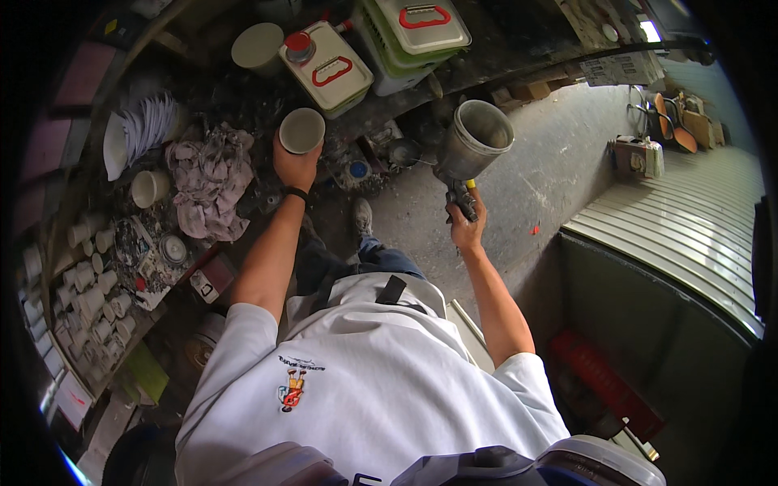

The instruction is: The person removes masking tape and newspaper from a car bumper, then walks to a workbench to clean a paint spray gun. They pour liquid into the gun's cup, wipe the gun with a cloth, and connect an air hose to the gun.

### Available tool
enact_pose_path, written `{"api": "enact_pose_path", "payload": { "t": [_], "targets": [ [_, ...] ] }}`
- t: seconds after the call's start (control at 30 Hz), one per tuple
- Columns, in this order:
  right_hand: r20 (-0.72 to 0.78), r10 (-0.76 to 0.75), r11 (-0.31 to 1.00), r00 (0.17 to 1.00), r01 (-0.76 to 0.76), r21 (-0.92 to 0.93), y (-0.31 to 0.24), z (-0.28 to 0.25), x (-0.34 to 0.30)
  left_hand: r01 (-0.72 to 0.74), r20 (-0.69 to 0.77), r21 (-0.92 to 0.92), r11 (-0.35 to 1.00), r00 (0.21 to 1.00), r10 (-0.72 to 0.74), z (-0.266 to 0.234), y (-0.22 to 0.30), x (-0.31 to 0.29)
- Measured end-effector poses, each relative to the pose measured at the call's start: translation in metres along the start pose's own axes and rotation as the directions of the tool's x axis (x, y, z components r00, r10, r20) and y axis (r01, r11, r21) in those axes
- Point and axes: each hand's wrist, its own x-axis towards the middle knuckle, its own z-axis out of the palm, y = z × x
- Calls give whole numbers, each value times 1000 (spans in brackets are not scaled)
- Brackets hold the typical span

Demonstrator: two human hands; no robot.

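Observation:
My left hand (297, 168) is wrapped round a white cup (302, 131), held upright in front of the bench. The cup's inside looks pale; I cannot tell whether anything is in it. Out to the right, my right hand (468, 224) grips a spray gun (462, 201) by its dark handle. An open metal pot (476, 139) with a pale rim sits on top of the gun, tilted a little. Most of the gun's body is hidden under the pot and behind my fingers.
Metal cans with red handles (331, 71) and a pale round tub (258, 47) stand at the back. Left lie crumpled rags (209, 182), stacked paper cones (146, 125) and many small white cups (96, 304). A ribbed metal surface (673, 223) extends at the right.

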Motion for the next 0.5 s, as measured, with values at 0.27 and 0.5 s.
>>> {"api": "enact_pose_path", "payload": {
  "t": [0.27,0.5],
  "targets": [
    [62,-147,989,987,145,41,7,-3,17,-70,-21,-1,998,997,70,-20,39,-15],
    [129,-396,911,909,407,-68,13,-2,28,-200,153,-32,979,967,203,-55,129,-45]
  ]
}}
